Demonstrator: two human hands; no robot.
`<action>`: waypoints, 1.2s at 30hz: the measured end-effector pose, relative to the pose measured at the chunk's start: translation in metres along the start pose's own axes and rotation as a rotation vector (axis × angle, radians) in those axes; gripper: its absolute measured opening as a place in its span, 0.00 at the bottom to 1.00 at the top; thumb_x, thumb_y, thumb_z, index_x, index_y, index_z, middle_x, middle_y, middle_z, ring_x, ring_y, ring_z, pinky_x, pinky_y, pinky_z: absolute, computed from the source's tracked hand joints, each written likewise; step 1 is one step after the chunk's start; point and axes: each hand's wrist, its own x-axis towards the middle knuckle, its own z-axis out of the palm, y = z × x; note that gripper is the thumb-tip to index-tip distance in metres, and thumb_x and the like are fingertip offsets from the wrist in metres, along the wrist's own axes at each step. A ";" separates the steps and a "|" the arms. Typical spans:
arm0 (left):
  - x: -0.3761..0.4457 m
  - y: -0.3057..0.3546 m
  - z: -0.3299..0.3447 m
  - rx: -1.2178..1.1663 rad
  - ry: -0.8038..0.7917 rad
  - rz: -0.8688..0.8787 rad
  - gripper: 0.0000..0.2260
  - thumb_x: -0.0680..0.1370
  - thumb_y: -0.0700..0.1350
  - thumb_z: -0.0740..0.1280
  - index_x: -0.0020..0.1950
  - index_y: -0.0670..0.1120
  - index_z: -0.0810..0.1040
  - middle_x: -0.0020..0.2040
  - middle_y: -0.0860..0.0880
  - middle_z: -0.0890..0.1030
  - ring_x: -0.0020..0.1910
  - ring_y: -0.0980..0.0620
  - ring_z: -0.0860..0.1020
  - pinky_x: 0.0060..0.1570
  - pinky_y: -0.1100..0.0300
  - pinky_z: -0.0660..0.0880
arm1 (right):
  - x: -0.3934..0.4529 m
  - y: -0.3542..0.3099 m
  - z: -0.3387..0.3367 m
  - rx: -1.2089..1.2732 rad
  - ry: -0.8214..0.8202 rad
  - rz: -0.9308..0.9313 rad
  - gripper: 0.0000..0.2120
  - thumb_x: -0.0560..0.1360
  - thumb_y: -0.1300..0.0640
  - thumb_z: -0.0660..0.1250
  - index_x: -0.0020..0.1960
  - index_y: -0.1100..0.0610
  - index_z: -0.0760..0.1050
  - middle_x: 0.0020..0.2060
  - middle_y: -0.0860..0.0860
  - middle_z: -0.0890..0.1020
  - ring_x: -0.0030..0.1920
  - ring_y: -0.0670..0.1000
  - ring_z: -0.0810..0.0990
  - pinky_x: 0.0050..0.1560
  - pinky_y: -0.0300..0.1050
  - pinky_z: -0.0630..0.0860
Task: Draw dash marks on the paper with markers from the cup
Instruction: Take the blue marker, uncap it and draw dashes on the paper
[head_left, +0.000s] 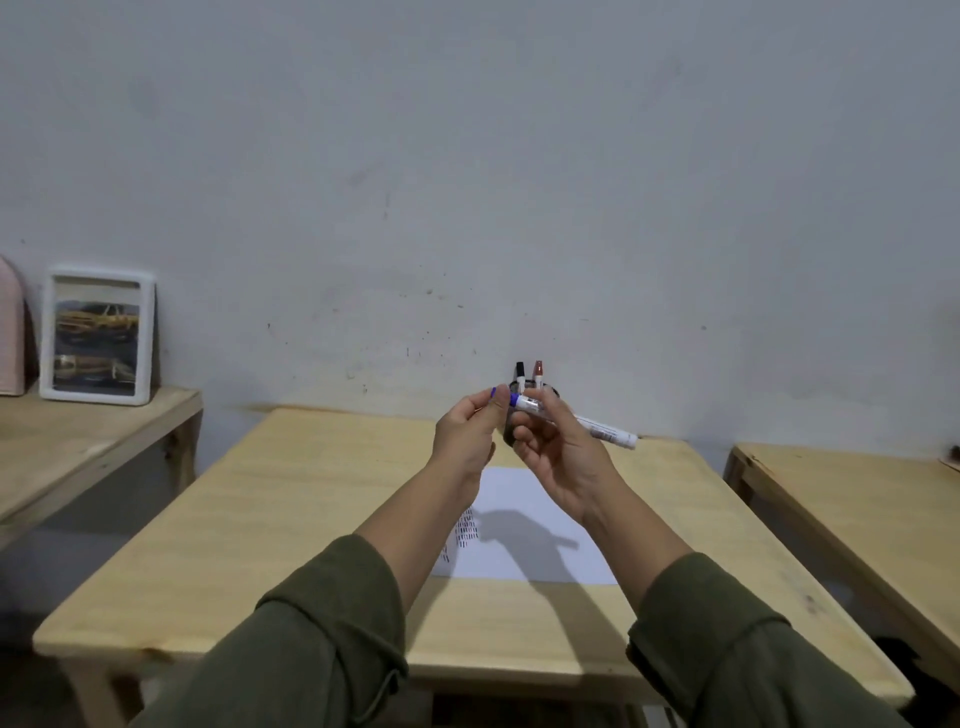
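Note:
My right hand (558, 457) holds a white marker (597, 425) with a blue tip end, raised above the table and pointing left. My left hand (467, 436) pinches the marker's blue cap (494, 392) just left of that tip. Behind my hands, at the table's far edge, stands a dark cup (511, 434), mostly hidden, with a black-capped marker (520, 373) and a red-capped marker (538, 372) sticking up. The white paper (524, 514) lies flat on the table below my hands, with rows of dark dash marks (466, 532) near its left edge.
The light wooden table (291, 519) stands against a grey wall. A second wooden table (852, 509) is to the right across a narrow gap. A lower bench (78, 447) on the left carries a white framed picture (97, 335) and a pink object (10, 332).

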 end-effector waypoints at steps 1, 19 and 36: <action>-0.004 -0.002 -0.002 -0.002 -0.039 0.013 0.09 0.76 0.50 0.67 0.55 0.51 0.78 0.44 0.56 0.80 0.44 0.60 0.75 0.44 0.63 0.68 | -0.002 0.001 0.000 0.054 0.020 0.004 0.09 0.78 0.53 0.62 0.45 0.57 0.77 0.28 0.52 0.81 0.28 0.45 0.78 0.34 0.35 0.77; -0.020 -0.012 -0.017 -0.073 0.088 0.007 0.08 0.78 0.45 0.64 0.54 0.47 0.80 0.41 0.57 0.80 0.41 0.61 0.76 0.40 0.64 0.66 | -0.010 0.034 0.000 0.073 0.034 -0.026 0.08 0.79 0.56 0.60 0.45 0.60 0.71 0.27 0.53 0.80 0.27 0.46 0.76 0.33 0.35 0.77; -0.016 -0.072 -0.120 0.714 0.404 -0.017 0.03 0.72 0.46 0.71 0.40 0.52 0.79 0.41 0.52 0.84 0.36 0.58 0.82 0.54 0.54 0.78 | -0.020 0.067 -0.047 -0.271 0.022 0.075 0.07 0.77 0.64 0.61 0.50 0.58 0.77 0.31 0.53 0.77 0.30 0.47 0.74 0.32 0.36 0.72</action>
